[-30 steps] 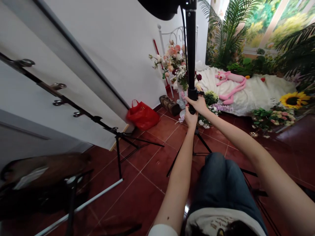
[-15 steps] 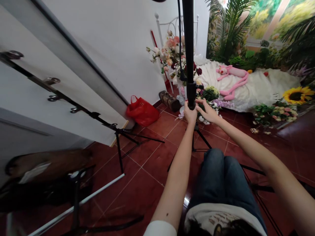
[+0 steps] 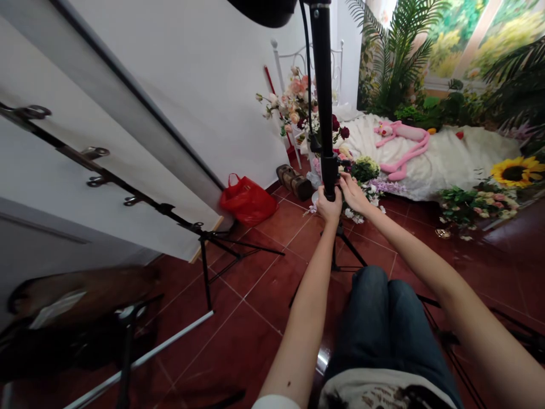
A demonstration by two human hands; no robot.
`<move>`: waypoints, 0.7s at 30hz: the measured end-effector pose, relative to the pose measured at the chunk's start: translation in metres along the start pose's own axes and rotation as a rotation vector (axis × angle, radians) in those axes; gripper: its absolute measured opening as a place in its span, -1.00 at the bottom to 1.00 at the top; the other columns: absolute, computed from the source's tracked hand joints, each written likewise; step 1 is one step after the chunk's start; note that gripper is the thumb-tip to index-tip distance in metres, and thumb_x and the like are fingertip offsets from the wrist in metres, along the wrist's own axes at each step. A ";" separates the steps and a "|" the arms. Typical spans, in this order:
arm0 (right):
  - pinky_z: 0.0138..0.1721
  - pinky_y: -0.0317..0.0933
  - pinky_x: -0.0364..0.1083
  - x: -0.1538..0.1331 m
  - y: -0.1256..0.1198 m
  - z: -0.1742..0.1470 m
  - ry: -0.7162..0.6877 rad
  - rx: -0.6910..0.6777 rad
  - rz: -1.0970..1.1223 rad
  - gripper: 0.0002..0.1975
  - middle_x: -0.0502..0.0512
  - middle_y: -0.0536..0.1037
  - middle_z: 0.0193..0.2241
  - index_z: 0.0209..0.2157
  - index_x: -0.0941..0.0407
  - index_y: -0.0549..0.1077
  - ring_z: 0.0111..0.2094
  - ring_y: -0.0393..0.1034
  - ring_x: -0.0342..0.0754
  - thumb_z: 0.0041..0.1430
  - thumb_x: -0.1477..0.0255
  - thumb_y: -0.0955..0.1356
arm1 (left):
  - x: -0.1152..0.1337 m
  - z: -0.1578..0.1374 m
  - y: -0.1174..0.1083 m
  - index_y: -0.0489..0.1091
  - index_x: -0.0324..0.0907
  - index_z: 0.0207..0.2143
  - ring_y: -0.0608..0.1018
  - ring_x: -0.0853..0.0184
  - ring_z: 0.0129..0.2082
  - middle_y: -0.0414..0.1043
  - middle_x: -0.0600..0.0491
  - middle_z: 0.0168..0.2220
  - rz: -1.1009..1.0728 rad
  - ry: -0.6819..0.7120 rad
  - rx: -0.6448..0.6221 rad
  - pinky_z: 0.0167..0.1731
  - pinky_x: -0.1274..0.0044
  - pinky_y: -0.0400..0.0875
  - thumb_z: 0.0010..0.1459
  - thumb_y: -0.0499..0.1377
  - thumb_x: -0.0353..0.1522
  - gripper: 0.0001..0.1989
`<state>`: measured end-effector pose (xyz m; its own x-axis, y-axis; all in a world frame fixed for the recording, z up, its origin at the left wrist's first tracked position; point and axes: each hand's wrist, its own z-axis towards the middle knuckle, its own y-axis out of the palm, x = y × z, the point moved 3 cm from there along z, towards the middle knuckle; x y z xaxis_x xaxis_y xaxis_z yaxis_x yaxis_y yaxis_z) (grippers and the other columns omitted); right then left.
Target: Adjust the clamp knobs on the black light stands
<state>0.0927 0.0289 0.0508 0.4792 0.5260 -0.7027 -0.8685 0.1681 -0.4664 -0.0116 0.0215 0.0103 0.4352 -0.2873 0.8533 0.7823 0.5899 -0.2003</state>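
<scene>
A black light stand [image 3: 322,96] rises upright in front of me, with a dark lamp head [image 3: 266,10] at its top, cut off by the upper edge. My left hand [image 3: 329,208] is wrapped around the pole just below a black collar [image 3: 329,168]. At the pole's right side, my right hand [image 3: 355,195] has its fingers bent together against the collar's lower part, below a small side knob [image 3: 344,163]; what its fingertips pinch is partly hidden. A black cable [image 3: 307,62] hangs along the pole. The stand's legs [image 3: 351,248] spread on the tiles below.
Left, a backdrop stand [image 3: 207,267] with clamps stands near a red bag [image 3: 247,200]. A white pole [image 3: 145,358] lies low at left. Ahead are flowers [image 3: 298,96], a draped white cloth [image 3: 460,153], a pink plush toy [image 3: 402,136] and a sunflower [image 3: 517,171].
The lamp head and the pole's upper end have come lower into view. My right fingers have drawn closer together at the collar. The whole scene sits slightly lower in the picture.
</scene>
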 end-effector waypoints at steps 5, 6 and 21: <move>0.02 0.24 0.00 0.013 0.011 0.012 0.163 0.108 0.163 -0.50 0.10 0.50 -0.33 0.02 0.11 0.33 -0.21 0.41 -0.02 0.34 0.06 0.08 | -0.003 0.001 0.002 0.38 -0.17 -0.25 0.55 0.31 -0.42 0.49 0.02 -0.43 0.009 0.018 0.039 -0.39 0.56 0.33 0.16 0.11 -0.12 -0.70; 0.00 0.25 -0.01 0.015 0.014 0.013 0.192 0.152 0.190 -0.52 0.08 0.49 -0.36 0.00 0.11 0.34 -0.25 0.40 -0.03 0.34 0.07 0.08 | -0.003 0.001 0.003 0.38 -0.16 -0.26 0.55 0.31 -0.42 0.49 0.02 -0.44 0.008 0.020 0.039 -0.40 0.56 0.33 0.16 0.11 -0.12 -0.70; -0.44 0.13 -0.18 0.034 0.017 0.001 0.340 0.092 0.373 -0.40 -0.08 0.25 -0.59 -0.54 0.11 0.28 -0.50 0.15 -0.20 -0.05 -0.20 0.29 | 0.001 0.001 0.002 0.37 -0.17 -0.29 0.54 0.35 -0.44 0.47 0.05 -0.46 0.004 0.009 0.067 -0.40 0.58 0.34 0.15 0.14 -0.17 -0.75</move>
<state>0.0942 0.0503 0.0191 0.1355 0.2657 -0.9545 -0.9885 0.1011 -0.1121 -0.0103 0.0229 0.0118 0.4430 -0.2914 0.8478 0.7489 0.6402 -0.1712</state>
